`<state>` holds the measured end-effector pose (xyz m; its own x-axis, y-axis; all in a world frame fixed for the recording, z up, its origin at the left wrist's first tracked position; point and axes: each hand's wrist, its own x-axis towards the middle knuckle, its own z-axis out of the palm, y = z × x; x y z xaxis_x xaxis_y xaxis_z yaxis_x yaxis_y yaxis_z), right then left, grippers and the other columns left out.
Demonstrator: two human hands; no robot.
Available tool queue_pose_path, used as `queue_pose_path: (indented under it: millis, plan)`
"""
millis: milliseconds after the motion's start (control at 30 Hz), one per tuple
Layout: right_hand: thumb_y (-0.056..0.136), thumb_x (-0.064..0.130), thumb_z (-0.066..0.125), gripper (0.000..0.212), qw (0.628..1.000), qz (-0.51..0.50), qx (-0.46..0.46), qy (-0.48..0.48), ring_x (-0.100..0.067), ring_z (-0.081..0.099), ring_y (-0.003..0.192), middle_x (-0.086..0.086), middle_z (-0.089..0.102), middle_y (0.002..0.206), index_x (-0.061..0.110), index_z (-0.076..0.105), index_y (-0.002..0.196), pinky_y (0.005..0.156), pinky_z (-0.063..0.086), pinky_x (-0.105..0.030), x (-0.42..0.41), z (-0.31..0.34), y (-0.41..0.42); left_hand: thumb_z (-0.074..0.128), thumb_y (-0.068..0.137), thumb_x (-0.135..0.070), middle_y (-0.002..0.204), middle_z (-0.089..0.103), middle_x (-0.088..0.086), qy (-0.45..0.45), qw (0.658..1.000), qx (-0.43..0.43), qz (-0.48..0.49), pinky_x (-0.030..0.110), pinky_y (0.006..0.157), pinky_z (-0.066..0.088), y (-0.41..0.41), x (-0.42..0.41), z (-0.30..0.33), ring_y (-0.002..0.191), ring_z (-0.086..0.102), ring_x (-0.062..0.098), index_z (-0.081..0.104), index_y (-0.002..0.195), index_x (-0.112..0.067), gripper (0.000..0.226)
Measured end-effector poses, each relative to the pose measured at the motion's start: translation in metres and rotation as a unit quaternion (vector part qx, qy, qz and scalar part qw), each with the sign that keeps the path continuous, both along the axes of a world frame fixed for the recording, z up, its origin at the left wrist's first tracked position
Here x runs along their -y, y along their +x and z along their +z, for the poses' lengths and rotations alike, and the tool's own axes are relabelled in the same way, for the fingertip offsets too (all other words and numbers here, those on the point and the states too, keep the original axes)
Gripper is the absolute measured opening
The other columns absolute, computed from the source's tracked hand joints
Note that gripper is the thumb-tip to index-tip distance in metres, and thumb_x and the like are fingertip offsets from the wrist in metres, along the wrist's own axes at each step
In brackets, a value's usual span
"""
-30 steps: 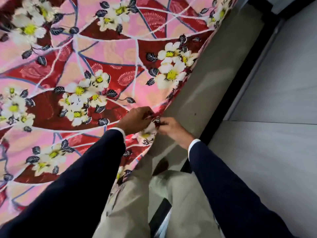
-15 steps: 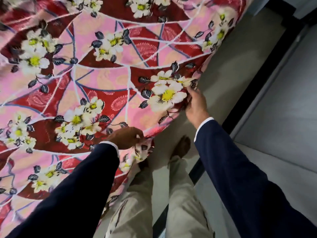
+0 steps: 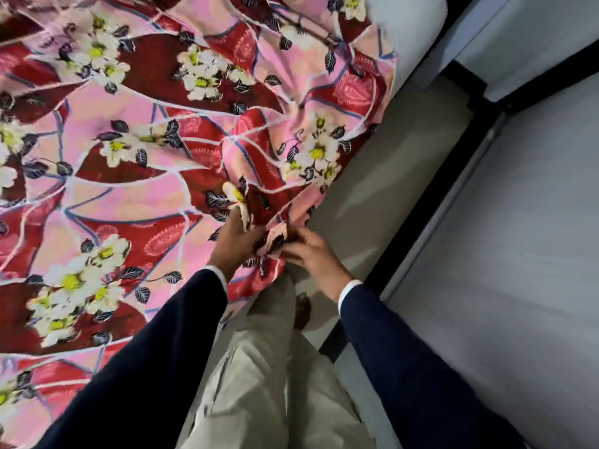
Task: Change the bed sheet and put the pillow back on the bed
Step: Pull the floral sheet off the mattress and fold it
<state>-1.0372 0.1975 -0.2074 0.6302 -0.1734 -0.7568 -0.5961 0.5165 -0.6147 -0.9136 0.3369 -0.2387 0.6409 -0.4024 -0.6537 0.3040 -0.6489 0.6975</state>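
Hands [image 3: 275, 244] on floral sheet [image 3: 146, 150], grey floor [image 3: 372, 189] beside

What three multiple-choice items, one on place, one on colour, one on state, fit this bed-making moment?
1. Where do the two hands meet?
A. at the sheet's edge beside the floor
B. at the middle of the bed
C. on the wall

2. What colour are the flowers on the sheet?
A. blue
B. white with yellow centres
C. green

3. How does the sheet lie?
A. flat and smooth
B. folded into a stack
C. bunched into folds near the hands

Key: 1 A, the left hand and right hand grip the sheet at its edge; 2 B, the print shows it; 3 C, creases run toward the grip.
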Motion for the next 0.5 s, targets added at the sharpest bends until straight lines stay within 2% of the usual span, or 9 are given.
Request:
queue_pose_path:
  millis: [67,133,200,267,367,433,500]
  plan:
    - [0.097,0.003,0.055,0.033,0.996,-0.061,-0.061,0.018,-0.025,0.064,0.111,-0.01,0.067,0.121,0.011,0.056,0.129,0.1,0.048,-0.039,0.029,-0.006,0.004,0.066,0.065,-0.041,0.116,0.07,0.01,0.013,0.999,-0.021,-0.029,0.049,0.098,0.052,-0.001,-0.001,-0.012,0.108,0.066,0.027,0.056,0.122,-0.012,0.064]
    - [0.099,0.007,0.055,0.036,0.988,-0.119,-0.093,0.01,-0.026,0.065,0.113,-0.012,0.065,0.129,0.014,0.05,0.134,0.097,0.049,-0.038,0.064,-0.017,0.016,0.065,0.063,-0.044,0.111,0.068,0.012,0.042,0.996,-0.036,-0.076,0.041,0.091,0.051,0.003,0.015,0.002,0.103,0.064,0.027,0.054,0.117,-0.004,0.068]
    - [0.097,0.009,0.059,0.042,0.984,-0.125,-0.122,-0.031,-0.026,0.065,0.114,-0.009,0.062,0.131,0.021,0.046,0.136,0.093,0.05,-0.038,0.1,-0.031,0.032,0.072,0.079,-0.029,0.1,0.063,0.009,0.089,0.987,-0.038,-0.126,0.034,0.076,0.045,0.014,0.032,0.007,0.096,0.061,0.026,0.052,0.108,-0.004,0.043]
    - [0.093,0.014,0.067,0.051,0.98,-0.099,-0.153,-0.086,-0.025,0.061,0.116,-0.006,0.057,0.134,0.027,0.042,0.136,0.094,0.05,-0.04,0.136,-0.045,0.05,0.066,0.094,-0.027,0.099,0.062,0.01,0.136,0.972,-0.021,-0.192,0.033,0.074,0.039,0.025,0.046,0.007,0.096,0.061,0.027,0.055,0.106,-0.007,0.026]
    - [0.086,0.017,0.074,0.065,0.96,-0.096,-0.176,-0.197,-0.026,0.054,0.122,-0.008,0.049,0.139,0.019,0.038,0.14,0.105,0.047,-0.046,0.186,-0.054,0.09,0.049,0.103,-0.042,0.098,0.072,0.015,0.163,0.947,-0.003,-0.277,0.038,0.082,0.052,0.058,0.063,0.006,0.095,0.069,0.032,0.065,0.099,-0.011,0.035]
    - [0.083,0.006,0.074,0.065,0.946,-0.117,-0.163,-0.254,-0.024,0.057,0.117,-0.01,0.054,0.132,0.007,0.04,0.138,0.101,0.047,-0.036,0.213,-0.056,0.119,0.047,0.105,-0.036,0.089,0.072,0.012,0.126,0.952,0.001,-0.279,0.042,0.081,0.056,0.078,0.071,0.005,0.085,0.071,0.032,0.066,0.096,-0.011,0.032]
    - [0.081,-0.002,0.072,0.067,0.94,-0.134,-0.155,-0.274,-0.022,0.058,0.112,-0.011,0.056,0.13,0.002,0.038,0.139,0.094,0.046,-0.029,0.236,-0.06,0.144,0.052,0.104,-0.024,0.09,0.069,0.012,0.088,0.965,0.057,-0.241,0.045,0.079,0.055,0.097,0.085,0.002,0.084,0.068,0.032,0.065,0.1,-0.005,0.023]
